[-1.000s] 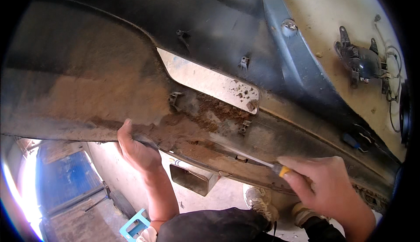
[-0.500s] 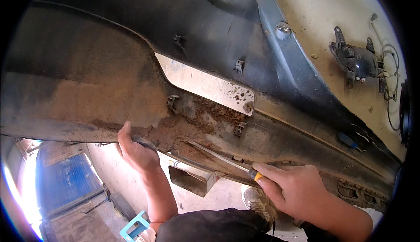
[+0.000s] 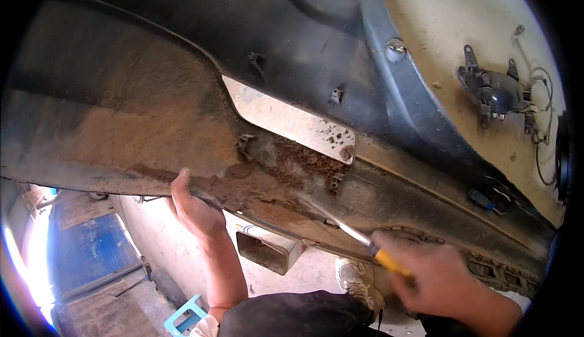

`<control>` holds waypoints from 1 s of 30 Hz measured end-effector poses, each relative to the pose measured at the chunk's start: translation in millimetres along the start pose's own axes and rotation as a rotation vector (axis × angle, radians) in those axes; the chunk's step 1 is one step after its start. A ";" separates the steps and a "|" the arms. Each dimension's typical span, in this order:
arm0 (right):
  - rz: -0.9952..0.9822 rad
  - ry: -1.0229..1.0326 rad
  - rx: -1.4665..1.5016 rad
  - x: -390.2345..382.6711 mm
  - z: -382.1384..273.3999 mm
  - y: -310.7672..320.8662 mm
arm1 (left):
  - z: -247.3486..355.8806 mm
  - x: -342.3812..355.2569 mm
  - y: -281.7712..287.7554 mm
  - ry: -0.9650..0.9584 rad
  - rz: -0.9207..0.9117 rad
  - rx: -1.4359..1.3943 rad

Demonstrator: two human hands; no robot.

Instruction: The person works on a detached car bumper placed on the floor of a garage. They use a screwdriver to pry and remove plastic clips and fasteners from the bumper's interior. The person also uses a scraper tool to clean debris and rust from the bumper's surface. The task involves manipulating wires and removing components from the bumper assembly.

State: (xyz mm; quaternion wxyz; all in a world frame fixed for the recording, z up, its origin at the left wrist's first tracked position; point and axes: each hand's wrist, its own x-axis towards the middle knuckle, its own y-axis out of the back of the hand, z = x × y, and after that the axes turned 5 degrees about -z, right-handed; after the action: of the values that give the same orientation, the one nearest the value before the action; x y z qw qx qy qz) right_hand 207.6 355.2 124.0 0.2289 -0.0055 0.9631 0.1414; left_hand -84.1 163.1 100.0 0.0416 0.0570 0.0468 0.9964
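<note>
A large dark car bumper (image 3: pixel 140 87) lies across the view with its dusty inner face up. My left hand (image 3: pixel 198 212) grips its near edge, thumb on top and the other fingers hidden beneath. My right hand (image 3: pixel 435 276), blurred by motion, is closed round a screwdriver (image 3: pixel 384 259) with a yellow and black handle. The blade points to the upper left, over the bumper's near lip, its tip smeared by motion; I cannot tell whether it touches. Crumbly brown dirt (image 3: pixel 310 157) is caked left of the tip and below a long cut-out.
A black lamp unit (image 3: pixel 496 90) with a cable lies on the floor at the right. A small blue-handled tool (image 3: pixel 482 199) rests on the bumper's right part. Below the near edge are a rectangular box (image 3: pixel 261 252), a shoe (image 3: pixel 354 279) and a light-blue stool (image 3: pixel 185 315).
My right hand has drawn the screwdriver back to the right and slightly down, so its tip has left the caked dirt's left part. My left hand keeps its grip on the edge.
</note>
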 end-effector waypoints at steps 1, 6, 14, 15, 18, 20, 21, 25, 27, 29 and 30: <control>0.021 0.040 -0.079 -2.6 -0.6 3.5 | 3.9 -2.0 0.7 0.018 -0.004 0.014; -0.021 0.037 0.182 -10.9 -2.5 -16.3 | 4.7 -2.2 -4.1 0.029 -0.001 -0.022; -0.087 -0.001 0.189 -13.4 -1.4 -20.0 | 8.3 -5.8 -9.7 0.065 0.027 -0.011; 0.015 0.052 0.170 -11.1 -2.0 -14.1 | 9.9 -6.6 -7.7 0.076 -0.001 -0.009; 0.336 0.103 0.224 -9.0 -1.1 -21.6 | 14.0 -11.1 -0.7 0.088 -0.031 0.001; 0.378 0.051 0.335 -9.5 -0.8 -41.0 | 11.9 -7.4 -7.9 0.049 -0.013 -0.011; 0.304 0.036 0.349 -11.1 0.1 -43.2 | 11.2 -7.5 -14.7 0.032 -0.018 -0.025; 0.275 0.202 0.176 -0.1 -6.7 -15.7 | 8.6 -5.7 -6.0 0.021 0.005 -0.002; 0.502 0.182 0.094 6.6 -8.7 -26.9 | 8.8 -5.4 -5.1 0.031 0.016 0.004; 0.118 0.004 0.425 6.8 -22.4 -25.8 | 9.4 -8.3 -13.8 0.038 0.027 -0.021; -0.187 0.169 0.216 14.1 -16.7 -20.9 | 7.0 -6.0 -12.8 0.025 0.026 -0.046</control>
State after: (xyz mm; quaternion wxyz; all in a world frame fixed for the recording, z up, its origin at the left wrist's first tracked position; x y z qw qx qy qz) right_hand 189.3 331.3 126.3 0.1585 -0.0824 0.9838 0.0139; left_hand -76.3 175.9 105.0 0.0294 0.0443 0.0238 0.9983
